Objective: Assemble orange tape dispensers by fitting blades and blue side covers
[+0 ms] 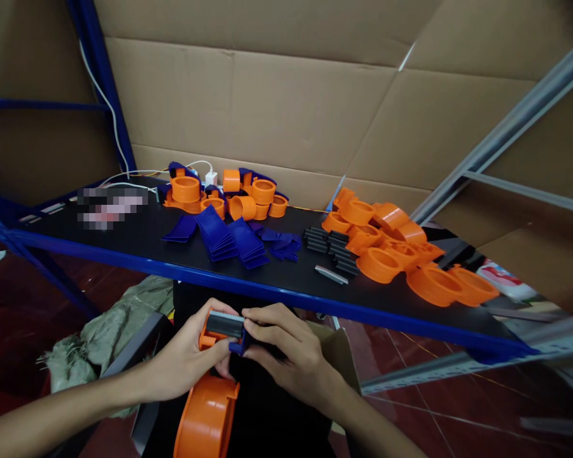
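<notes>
Two piles of orange parts sit on the far shelf, finished dispensers left, bare shells right, blue flaps between. Near, the left hand grips one orange dispenser; the right hand pinches its black blade. Many shells seemingly remain.

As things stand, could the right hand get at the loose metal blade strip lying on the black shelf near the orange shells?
Probably yes. The metal blade strip lies uncovered near the shelf's front edge, with open space above it. But the right hand is busy holding the orange dispenser with the left hand.
</notes>
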The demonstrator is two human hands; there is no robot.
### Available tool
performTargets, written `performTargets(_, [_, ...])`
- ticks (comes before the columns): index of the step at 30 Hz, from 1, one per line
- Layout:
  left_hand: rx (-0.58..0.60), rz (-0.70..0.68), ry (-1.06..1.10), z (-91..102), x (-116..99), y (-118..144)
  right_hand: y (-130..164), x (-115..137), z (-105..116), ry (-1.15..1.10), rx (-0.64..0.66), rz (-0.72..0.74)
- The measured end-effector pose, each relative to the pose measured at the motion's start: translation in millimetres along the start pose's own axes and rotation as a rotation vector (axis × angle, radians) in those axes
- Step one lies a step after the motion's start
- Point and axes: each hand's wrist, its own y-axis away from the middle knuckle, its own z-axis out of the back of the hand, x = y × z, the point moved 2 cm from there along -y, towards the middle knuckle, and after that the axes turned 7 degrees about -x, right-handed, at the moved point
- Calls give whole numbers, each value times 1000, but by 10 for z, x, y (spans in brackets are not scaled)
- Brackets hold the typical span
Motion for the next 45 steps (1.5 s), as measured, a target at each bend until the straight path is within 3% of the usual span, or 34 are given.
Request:
performTargets(6, [2, 23, 116, 48, 5, -30, 29, -93, -53, -73, -34, -77])
performTargets(9, [200, 40, 390, 61, -22, -51, 28, -216, -28, -109, -70, -96])
performTargets(12, [275, 95, 612, 52, -18, -90, 23, -315, 29, -126, -46, -117])
performTargets(14, [291, 97, 632, 39, 16, -127, 10, -337, 71, -135, -16, -127])
performTargets(18, [181, 10, 560, 101, 96, -206, -48, -263, 160, -86, 35, -126])
performTargets(22, [-11, -22, 434, 232, 128, -232, -86, -82, 208, -64, 72, -203])
performTargets(26, [-191, -61, 339, 275, 134, -216, -43, 112, 66, 17, 224, -189])
performTargets(31, [-232, -41, 332, 235, 139, -221, 9, 141, -137, 107, 266, -221])
performTargets(35, [-116, -109, 515, 245, 35, -244, -42, 18, -51, -124, 141, -471])
performTargets(38, [9, -88, 607, 241, -16, -243, -68, -68, -19, -563, 84, -743])
performTargets(41, [166, -55, 628, 220, 28, -205, -38, -83, -147, -990, 119, -915])
performTargets(43, [215, -47, 648, 239, 91, -167, 2, -71, -272, -1099, 167, -987])
performTargets(45, [158, -58, 689, 299, 139, -141, 19, -60, -361, -1080, 248, -1014])
